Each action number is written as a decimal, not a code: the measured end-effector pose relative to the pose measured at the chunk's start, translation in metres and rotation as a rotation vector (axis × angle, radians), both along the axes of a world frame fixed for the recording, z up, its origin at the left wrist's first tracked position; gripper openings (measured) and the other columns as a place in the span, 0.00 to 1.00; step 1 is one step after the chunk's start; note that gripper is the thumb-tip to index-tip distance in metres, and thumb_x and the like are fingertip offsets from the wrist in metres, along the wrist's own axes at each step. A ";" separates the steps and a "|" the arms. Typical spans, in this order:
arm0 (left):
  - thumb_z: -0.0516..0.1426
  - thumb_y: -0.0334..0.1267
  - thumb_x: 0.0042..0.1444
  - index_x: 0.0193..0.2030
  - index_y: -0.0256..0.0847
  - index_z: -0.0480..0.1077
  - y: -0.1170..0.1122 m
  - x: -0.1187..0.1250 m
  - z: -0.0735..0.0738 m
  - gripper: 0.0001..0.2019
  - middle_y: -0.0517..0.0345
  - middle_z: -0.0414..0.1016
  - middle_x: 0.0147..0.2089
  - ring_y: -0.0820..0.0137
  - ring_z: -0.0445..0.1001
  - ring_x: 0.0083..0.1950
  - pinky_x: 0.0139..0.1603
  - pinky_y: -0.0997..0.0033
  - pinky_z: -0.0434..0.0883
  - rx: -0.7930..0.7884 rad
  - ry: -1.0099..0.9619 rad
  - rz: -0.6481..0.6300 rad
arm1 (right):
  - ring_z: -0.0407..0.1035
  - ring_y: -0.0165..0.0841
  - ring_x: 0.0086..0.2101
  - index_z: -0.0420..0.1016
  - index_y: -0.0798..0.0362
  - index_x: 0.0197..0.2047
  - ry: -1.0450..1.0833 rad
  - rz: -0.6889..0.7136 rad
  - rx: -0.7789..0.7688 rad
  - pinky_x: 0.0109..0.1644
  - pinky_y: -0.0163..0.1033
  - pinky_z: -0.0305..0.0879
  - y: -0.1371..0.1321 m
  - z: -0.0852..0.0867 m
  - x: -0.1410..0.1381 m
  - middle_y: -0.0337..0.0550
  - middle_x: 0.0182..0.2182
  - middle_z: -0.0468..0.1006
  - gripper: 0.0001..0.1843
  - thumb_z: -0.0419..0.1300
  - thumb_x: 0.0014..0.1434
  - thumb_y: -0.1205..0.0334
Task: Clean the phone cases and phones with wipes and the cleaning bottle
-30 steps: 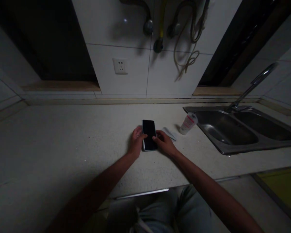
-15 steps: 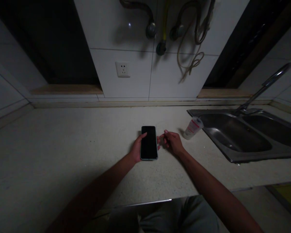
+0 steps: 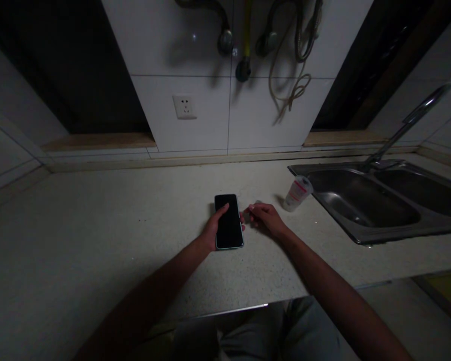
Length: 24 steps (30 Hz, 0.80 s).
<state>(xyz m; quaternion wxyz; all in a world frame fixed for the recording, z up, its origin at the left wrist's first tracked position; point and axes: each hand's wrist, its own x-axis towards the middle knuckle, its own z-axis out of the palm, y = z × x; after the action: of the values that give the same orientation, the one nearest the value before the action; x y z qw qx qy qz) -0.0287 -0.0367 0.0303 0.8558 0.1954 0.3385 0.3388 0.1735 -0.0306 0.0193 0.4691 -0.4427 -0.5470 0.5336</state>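
Observation:
A smartphone [image 3: 229, 228] with a dark screen and a pale edge rests in my left hand [image 3: 212, 228]. The thumb lies over the left part of its screen, and fingertips show past the right edge. Just right of the phone, my right hand [image 3: 266, 216] is closed in a pinch, thumb and forefinger together. A faint, see-through shape shows by these fingers, too dim to name. To the right of that hand a clear plastic cup [image 3: 297, 193] with red print stands on the counter, looking tilted in this view.
The pale countertop [image 3: 97, 225] runs along a tiled wall with a socket [image 3: 185, 107], pipe valves [image 3: 225, 40] and a tied cord [image 3: 296, 92]. On the right sits a steel double sink [image 3: 361, 200] with a tall faucet [image 3: 409, 123]. The counter's front edge [image 3: 225, 312] is close to my legs.
The view has shifted slightly. My right fingers have drawn closer together in the pinch. My left hand keeps its hold on the phone, its thumb still over the screen.

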 end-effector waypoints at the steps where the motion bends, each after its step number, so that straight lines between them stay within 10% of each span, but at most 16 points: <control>1: 0.57 0.55 0.59 0.43 0.34 0.75 0.000 0.000 -0.001 0.23 0.48 0.80 0.34 0.66 0.79 0.31 0.35 0.65 0.73 0.004 0.000 -0.003 | 0.63 0.27 0.20 0.78 0.54 0.29 -0.004 0.013 0.002 0.24 0.35 0.59 -0.001 0.000 0.000 0.38 0.21 0.73 0.26 0.66 0.52 0.36; 12: 0.51 0.52 0.63 0.51 0.33 0.73 0.008 0.004 -0.010 0.23 0.43 0.81 0.39 0.59 0.82 0.39 0.45 0.57 0.76 0.035 -0.125 0.085 | 0.64 0.28 0.22 0.81 0.56 0.32 -0.038 0.060 0.014 0.26 0.35 0.58 -0.001 -0.005 0.002 0.42 0.23 0.76 0.25 0.66 0.54 0.39; 24: 0.41 0.75 0.55 0.45 0.34 0.75 0.008 0.005 -0.013 0.44 0.43 0.81 0.37 0.60 0.80 0.36 0.43 0.59 0.75 0.079 -0.075 0.137 | 0.64 0.27 0.23 0.81 0.56 0.34 0.054 0.114 -0.024 0.26 0.34 0.56 -0.003 -0.008 0.000 0.42 0.25 0.77 0.22 0.66 0.56 0.43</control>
<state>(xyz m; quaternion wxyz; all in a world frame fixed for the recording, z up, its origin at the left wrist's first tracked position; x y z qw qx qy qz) -0.0236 -0.0286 0.0169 0.8344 0.1926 0.3051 0.4166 0.1731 -0.0335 0.0117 0.4471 -0.4018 -0.5523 0.5776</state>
